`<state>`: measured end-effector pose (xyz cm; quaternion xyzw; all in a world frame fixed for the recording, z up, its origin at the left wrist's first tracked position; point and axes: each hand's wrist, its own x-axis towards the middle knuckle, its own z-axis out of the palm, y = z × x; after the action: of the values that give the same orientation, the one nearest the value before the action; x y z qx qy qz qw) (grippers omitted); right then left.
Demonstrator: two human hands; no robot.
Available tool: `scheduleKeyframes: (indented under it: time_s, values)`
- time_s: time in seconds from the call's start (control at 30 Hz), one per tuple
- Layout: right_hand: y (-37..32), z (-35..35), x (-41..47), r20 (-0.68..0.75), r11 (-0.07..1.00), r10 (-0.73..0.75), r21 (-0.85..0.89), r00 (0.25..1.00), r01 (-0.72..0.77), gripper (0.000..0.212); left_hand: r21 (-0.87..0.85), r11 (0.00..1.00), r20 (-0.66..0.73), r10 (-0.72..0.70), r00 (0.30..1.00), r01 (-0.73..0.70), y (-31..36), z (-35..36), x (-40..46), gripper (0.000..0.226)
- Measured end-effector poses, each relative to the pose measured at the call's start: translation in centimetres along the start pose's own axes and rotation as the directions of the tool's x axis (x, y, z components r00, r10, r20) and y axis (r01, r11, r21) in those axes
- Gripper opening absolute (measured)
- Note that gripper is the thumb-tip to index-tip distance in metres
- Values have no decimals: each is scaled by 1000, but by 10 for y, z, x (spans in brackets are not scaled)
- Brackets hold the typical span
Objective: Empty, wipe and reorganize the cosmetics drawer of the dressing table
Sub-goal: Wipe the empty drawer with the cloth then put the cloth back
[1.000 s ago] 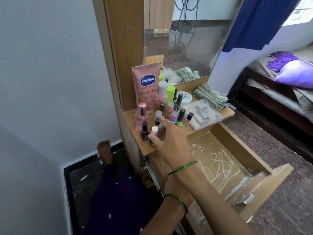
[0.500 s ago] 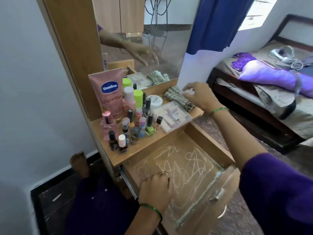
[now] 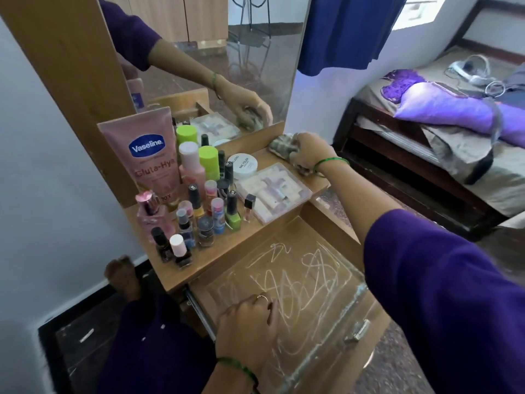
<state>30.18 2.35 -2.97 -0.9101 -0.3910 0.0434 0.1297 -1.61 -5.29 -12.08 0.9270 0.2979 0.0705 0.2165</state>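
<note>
The wooden drawer [image 3: 335,231] is pulled out and holds nothing; pale scribbles mark its floor. My left hand [image 3: 247,322] rests on the drawer's near left edge, fingers curled, holding nothing. My right hand [image 3: 309,152] is closed on a striped grey-green cloth [image 3: 279,146] at the back right of the dressing table top [image 3: 216,260]. On that top stand a pink Vaseline tube [image 3: 142,155], several nail polish bottles [image 3: 199,217], a white round jar [image 3: 243,164] and a clear plastic box [image 3: 272,191] of small tubes.
A mirror [image 3: 227,66] behind the shelf reflects my arm and the cloth. A bed [image 3: 443,132] with a purple pillow stands to the right, a blue curtain [image 3: 341,32] above. My bare foot [image 3: 122,277] lies on the dark floor at left, by the white wall.
My left hand left the nail polish bottles and dropped to the drawer's edge. My right hand reached to the back right of the top and closed on the cloth.
</note>
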Motion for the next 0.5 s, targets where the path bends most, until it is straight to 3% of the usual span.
scheduleKeyframes:
  time_s: [0.1,0.2,0.27,0.33,0.4,0.5]
  values:
    - [10,-9,-12,-104,987,92,138,990,-77,21,-15,1000,-72,23,997,-24,-2,8,-2,23]
    - [35,-26,-41,-243,951,180,290,953,-106,28,-49,995,-270,68,960,-85,-6,16,-3,21]
    - [54,-42,-75,-259,933,214,340,942,-119,32,-45,996,-392,57,918,-80,-7,16,-3,9]
    - [69,-54,-115,-194,912,274,364,942,-190,31,-77,997,-416,-52,908,21,-5,15,-7,28]
    - [74,-58,-155,-51,879,312,395,949,-267,9,-155,982,-427,-168,889,111,-5,12,-14,35]
    - [66,-41,-190,208,927,275,202,939,-316,11,-268,937,-405,-320,856,223,-10,13,-27,48]
